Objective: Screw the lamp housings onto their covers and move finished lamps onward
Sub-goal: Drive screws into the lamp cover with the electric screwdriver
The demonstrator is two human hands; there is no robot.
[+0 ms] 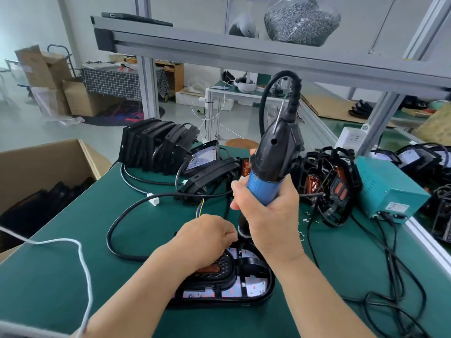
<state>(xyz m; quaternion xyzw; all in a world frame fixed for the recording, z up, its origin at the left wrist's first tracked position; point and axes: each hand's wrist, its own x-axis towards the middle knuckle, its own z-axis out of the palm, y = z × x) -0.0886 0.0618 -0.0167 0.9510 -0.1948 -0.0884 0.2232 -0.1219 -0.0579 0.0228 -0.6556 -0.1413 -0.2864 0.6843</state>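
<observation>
Two hands, the left hand [205, 236] and the right hand [268, 211], are being pictured alongside one electric screwdriver [263, 181], one lamp [253, 289], one teal power box [388, 189], one bag of screws [300, 23] and one open cardboard box [44, 162].

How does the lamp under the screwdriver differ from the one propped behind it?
The near lamp lies flat; the far lamp stands tilted. The left hand and the screwdriver, gripped by the right hand, touch the near lamp; no hand touches the far lamp. Both show white boards in black rims.
</observation>
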